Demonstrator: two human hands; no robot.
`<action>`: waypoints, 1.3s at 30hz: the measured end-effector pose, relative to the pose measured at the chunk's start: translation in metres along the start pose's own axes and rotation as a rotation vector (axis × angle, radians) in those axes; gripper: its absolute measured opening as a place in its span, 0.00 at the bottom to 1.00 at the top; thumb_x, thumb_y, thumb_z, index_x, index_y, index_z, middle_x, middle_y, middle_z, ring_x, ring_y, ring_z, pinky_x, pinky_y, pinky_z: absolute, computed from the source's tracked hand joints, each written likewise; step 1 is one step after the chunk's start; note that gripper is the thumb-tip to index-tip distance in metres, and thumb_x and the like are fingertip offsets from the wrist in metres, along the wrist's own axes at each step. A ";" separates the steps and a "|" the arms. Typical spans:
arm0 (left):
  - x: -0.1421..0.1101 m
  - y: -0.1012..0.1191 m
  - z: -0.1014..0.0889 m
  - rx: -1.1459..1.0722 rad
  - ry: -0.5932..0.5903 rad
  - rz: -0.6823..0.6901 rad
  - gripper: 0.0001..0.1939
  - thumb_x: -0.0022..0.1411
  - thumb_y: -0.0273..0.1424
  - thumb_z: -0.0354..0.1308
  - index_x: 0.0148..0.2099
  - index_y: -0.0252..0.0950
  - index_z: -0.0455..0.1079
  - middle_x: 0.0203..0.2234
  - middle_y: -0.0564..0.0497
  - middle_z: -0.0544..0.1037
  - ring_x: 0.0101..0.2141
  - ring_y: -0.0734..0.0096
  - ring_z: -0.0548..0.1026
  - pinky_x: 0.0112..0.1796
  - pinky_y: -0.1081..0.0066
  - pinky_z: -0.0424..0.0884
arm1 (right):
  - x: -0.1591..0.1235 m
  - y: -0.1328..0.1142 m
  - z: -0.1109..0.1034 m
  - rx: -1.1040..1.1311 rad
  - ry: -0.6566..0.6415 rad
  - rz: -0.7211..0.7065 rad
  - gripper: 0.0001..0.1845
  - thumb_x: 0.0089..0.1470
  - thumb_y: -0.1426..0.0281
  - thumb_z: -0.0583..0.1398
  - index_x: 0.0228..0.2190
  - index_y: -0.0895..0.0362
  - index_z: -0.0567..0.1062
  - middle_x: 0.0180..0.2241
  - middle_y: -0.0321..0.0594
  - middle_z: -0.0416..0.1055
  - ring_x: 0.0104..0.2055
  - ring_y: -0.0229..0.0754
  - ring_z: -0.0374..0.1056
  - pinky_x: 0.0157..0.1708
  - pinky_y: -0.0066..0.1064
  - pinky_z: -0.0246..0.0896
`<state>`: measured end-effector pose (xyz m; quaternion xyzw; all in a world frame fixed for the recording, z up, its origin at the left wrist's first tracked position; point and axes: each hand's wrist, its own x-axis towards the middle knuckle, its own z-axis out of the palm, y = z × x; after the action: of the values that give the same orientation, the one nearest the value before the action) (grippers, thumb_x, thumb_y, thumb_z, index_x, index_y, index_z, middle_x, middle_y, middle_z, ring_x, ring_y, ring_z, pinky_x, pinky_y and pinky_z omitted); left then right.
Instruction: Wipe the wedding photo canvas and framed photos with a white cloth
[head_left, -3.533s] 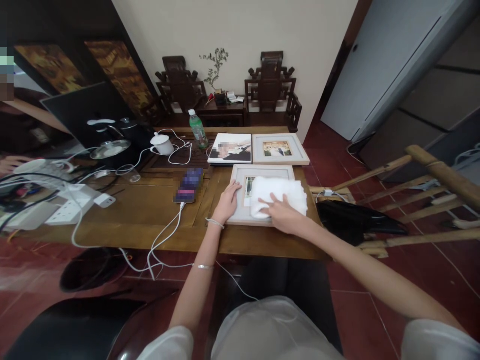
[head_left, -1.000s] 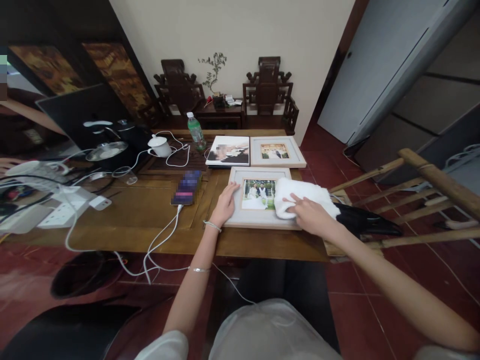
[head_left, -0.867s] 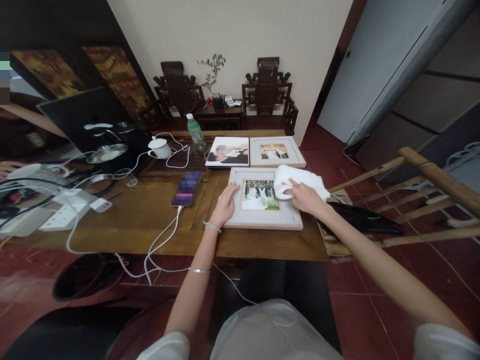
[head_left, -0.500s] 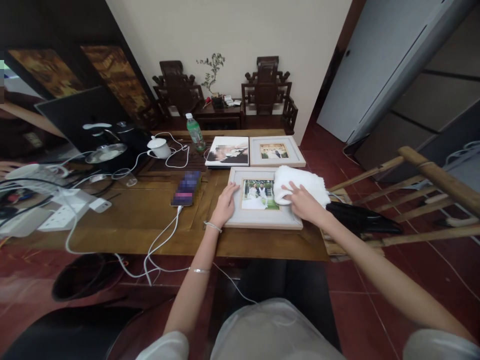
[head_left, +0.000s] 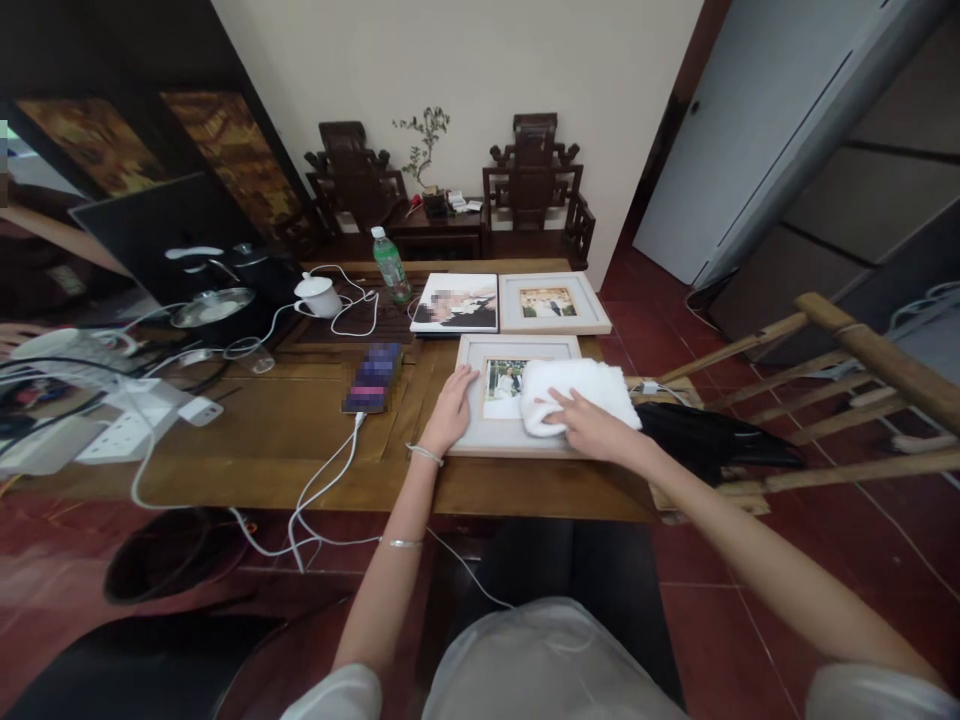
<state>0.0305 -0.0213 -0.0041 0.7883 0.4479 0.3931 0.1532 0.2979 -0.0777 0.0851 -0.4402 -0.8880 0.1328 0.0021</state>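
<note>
A light wooden picture frame (head_left: 476,440) with a wide pale mat lies flat near the table's front edge, a photo of people outdoors in its middle. My left hand (head_left: 450,405) holds the left side of this frame, fingers resting along the border. On the glass sits a folded white towel (head_left: 600,385), covering the right part of the photo and reaching past the frame's right side. My right hand (head_left: 592,425) holds the towel down from above, fingers partly spread on it.
Behind lie a second frame (head_left: 592,315) and a white-bordered photo panel (head_left: 457,325). Leftward are a green bottle (head_left: 390,265), a phone (head_left: 373,378) on a cable, a lidded white cup (head_left: 319,297) and power strips (head_left: 127,425). A bamboo chair (head_left: 870,325) holds a black bag (head_left: 697,435). Another person's arm (head_left: 64,240) shows far left.
My right hand has slid the towel left and towards me across the glass, covering more of the photo. My left hand stays on the frame's left side.
</note>
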 end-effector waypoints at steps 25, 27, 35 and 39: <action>0.001 -0.003 0.001 0.007 -0.001 -0.011 0.22 0.61 0.19 0.43 0.56 0.32 0.66 0.57 0.40 0.67 0.62 0.59 0.59 0.61 0.53 0.55 | -0.019 -0.057 0.018 -0.118 0.010 -0.083 0.33 0.44 0.84 0.50 0.50 0.52 0.73 0.64 0.34 0.52 0.65 0.63 0.45 0.56 0.65 0.44; 0.001 -0.003 0.001 0.003 0.008 -0.006 0.22 0.61 0.19 0.43 0.56 0.33 0.66 0.57 0.41 0.68 0.62 0.59 0.59 0.61 0.52 0.55 | -0.009 -0.050 0.021 -0.115 0.020 -0.053 0.34 0.44 0.85 0.49 0.51 0.52 0.72 0.65 0.34 0.51 0.66 0.62 0.41 0.57 0.66 0.42; 0.000 -0.002 0.000 -0.001 0.007 -0.007 0.23 0.61 0.19 0.43 0.56 0.33 0.65 0.57 0.41 0.68 0.62 0.61 0.59 0.62 0.54 0.55 | 0.073 0.039 0.003 -0.211 0.231 0.159 0.29 0.53 0.79 0.50 0.57 0.57 0.66 0.67 0.42 0.44 0.66 0.66 0.35 0.57 0.70 0.33; 0.000 -0.001 -0.001 0.007 -0.004 -0.026 0.22 0.62 0.19 0.42 0.56 0.33 0.65 0.57 0.41 0.68 0.62 0.60 0.60 0.61 0.54 0.55 | 0.088 0.051 0.000 -0.237 0.238 0.149 0.22 0.61 0.65 0.48 0.53 0.55 0.71 0.65 0.41 0.48 0.66 0.69 0.33 0.56 0.73 0.31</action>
<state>0.0296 -0.0205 -0.0040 0.7837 0.4592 0.3879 0.1563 0.2842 0.0208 0.0633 -0.5144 -0.8560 -0.0259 0.0454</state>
